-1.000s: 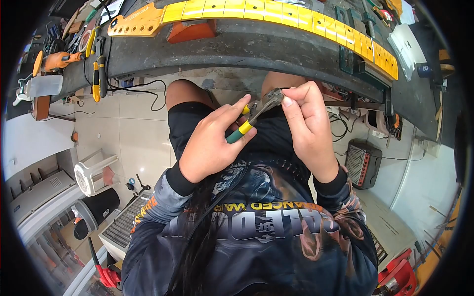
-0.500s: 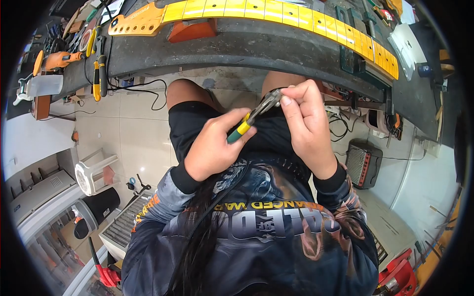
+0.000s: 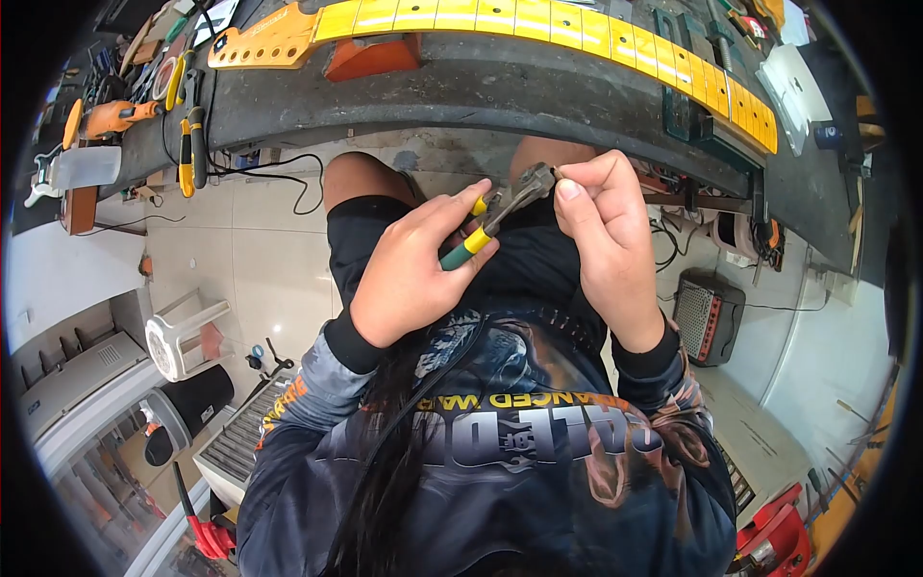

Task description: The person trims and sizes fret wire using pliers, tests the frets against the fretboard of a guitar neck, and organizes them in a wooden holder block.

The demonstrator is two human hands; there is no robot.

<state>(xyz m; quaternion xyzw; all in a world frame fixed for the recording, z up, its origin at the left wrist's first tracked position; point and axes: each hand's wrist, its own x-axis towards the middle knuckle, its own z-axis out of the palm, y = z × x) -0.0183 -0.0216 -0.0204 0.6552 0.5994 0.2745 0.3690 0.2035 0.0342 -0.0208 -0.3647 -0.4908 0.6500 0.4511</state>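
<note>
My left hand (image 3: 409, 271) is wrapped round the green and yellow handles of a pair of pliers (image 3: 471, 246), above my lap. The handles stand somewhat apart, and the metal head points up and to the right. Just beside the jaws, the thumb and forefinger of my right hand (image 3: 608, 252) are pinched together. What they hold is too small to make out. On the bench beyond my hands lies a guitar neck (image 3: 538, 23) with a yellow fretboard and a bare headstock (image 3: 264, 43).
The dark workbench (image 3: 461, 91) runs across the top, with an orange-red support block (image 3: 373, 58) under the neck. More yellow-and-black pliers (image 3: 194, 149) hang at its left edge, near an orange power tool (image 3: 115, 117). A speaker box (image 3: 707, 317) stands on the floor at right.
The pliers' handles have spread wider in my left hand, and its fingers have loosened. My right hand has shifted slightly right, still pinched beside the jaws.
</note>
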